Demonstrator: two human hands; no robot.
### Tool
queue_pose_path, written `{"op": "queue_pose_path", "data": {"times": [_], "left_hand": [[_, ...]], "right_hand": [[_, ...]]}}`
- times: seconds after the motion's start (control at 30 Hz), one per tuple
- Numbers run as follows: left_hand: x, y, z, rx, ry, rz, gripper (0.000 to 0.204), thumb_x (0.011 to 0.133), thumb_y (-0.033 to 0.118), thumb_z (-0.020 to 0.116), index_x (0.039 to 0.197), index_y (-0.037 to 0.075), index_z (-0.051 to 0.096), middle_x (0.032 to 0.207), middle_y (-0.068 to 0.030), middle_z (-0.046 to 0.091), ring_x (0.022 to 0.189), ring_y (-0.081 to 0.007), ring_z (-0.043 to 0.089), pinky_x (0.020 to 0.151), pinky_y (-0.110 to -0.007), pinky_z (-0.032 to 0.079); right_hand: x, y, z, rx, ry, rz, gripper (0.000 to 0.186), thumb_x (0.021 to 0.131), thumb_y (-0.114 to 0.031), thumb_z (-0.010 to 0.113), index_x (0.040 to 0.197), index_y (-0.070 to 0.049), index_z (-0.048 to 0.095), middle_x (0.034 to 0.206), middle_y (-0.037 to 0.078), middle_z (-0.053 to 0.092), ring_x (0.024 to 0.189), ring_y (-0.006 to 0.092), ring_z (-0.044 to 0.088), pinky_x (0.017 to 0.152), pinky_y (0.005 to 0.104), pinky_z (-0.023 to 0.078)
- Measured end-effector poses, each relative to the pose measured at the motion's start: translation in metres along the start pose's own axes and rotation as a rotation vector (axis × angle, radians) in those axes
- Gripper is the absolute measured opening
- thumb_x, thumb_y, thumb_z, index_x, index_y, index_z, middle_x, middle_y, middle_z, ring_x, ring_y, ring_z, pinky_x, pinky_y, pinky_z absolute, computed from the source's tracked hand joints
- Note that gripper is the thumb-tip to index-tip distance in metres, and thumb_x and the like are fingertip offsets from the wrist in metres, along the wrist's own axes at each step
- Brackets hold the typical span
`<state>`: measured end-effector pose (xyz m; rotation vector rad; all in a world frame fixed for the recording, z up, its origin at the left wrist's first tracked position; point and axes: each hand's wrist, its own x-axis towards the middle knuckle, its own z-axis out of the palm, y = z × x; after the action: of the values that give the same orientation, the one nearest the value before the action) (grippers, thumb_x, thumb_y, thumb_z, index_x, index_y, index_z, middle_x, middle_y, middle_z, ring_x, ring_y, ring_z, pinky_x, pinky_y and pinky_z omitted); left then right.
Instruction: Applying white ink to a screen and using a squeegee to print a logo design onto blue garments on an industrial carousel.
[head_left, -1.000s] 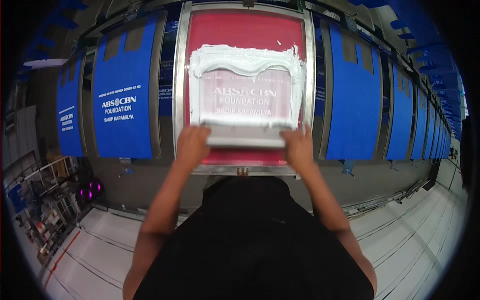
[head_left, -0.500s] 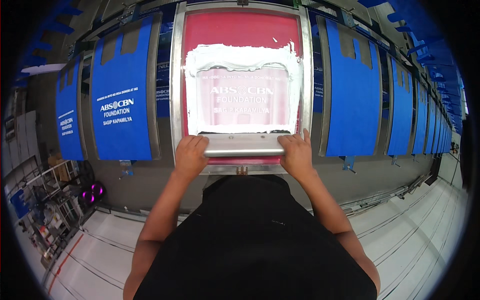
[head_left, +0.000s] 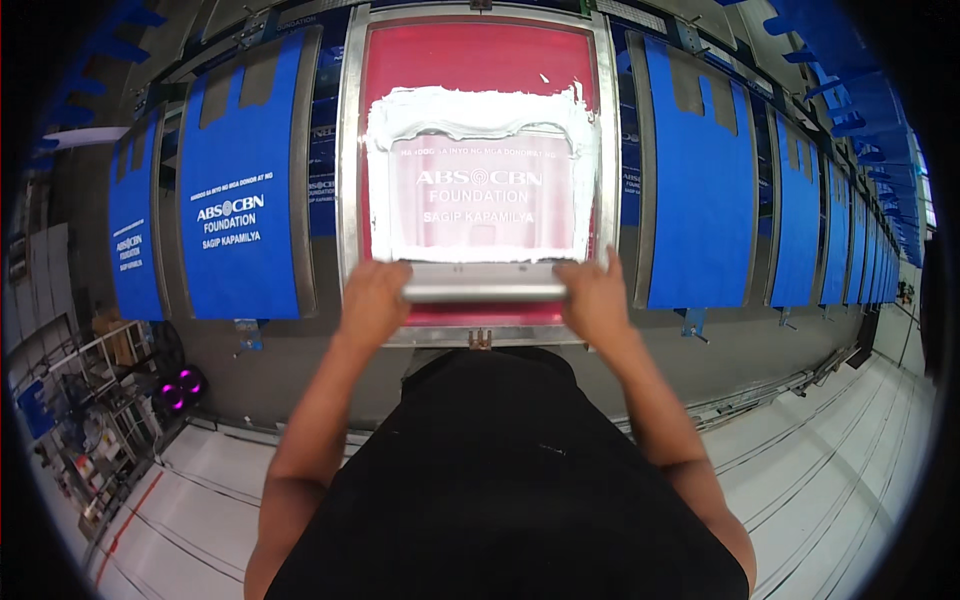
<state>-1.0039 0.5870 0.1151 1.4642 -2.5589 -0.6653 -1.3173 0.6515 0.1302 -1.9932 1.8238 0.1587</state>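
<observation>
From where I stand, both hands are closed on one thing: a silver metal squeegee (head_left: pixel 483 283) lying crosswise near the lower end of a screen frame (head_left: pixel 352 150), on the side nearest the person. The left hand (head_left: pixel 375 300) has the bar's left end, its fingers curled over the top edge, knuckles up and bunched close together. The right hand (head_left: pixel 597 298) grasps the other end in much the same way, except that one outer finger stands away from the rest and points up beside the frame's right rail; whether it touches the metal I can't tell. The thumbs are hidden from me, so I can't say how they press from beneath. Between the two hands the middle of the bar is bare, slightly blurred, and roughly level. Just beyond it, white ink (head_left: pixel 470 105) forms a rough border around a pale rectangle with lettering, thickest along the far side, with the red mesh (head_left: pixel 480 55) showing past it. A small metal fitting (head_left: pixel 481 339) sits on the frame's near rail, close to the person's black shirt (head_left: pixel 480 470). To the left hangs a blue panel (head_left: pixel 235 275) with white print; to the right, a plain blue one (head_left: pixel 697 220).
</observation>
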Motion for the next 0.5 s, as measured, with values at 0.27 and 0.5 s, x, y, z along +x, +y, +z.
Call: {"op": "queue_pose_path", "data": {"times": [0.27,0.5], "left_hand": [[0.158,-0.054,-0.016,0.131,0.179,-0.014,0.024,0.068,0.020,0.073,0.091,0.013,0.071,0.084,-0.0143,0.069,0.080,-0.0340,0.066,0.075,-0.043,0.053],[0.160,-0.038,-0.063,0.226,0.708,0.053,0.055,0.070,0.038,0.080,0.112,0.007,0.063,0.112,-0.0216,0.062,0.104,-0.0361,0.060,0.089,-0.042,0.048]], "right_hand": [[0.166,0.052,-0.031,-0.180,0.182,-0.039,0.036,0.066,-0.014,0.065,0.102,-0.018,0.069,0.086,0.012,0.070,0.087,0.0272,0.067,0.098,0.0528,0.036],[0.201,0.057,-0.119,-0.023,0.041,-0.077,0.050,0.065,-0.010,0.057,0.113,-0.014,0.068,0.101,0.015,0.069,0.097,0.0314,0.065,0.086,0.0395,0.052]]}}
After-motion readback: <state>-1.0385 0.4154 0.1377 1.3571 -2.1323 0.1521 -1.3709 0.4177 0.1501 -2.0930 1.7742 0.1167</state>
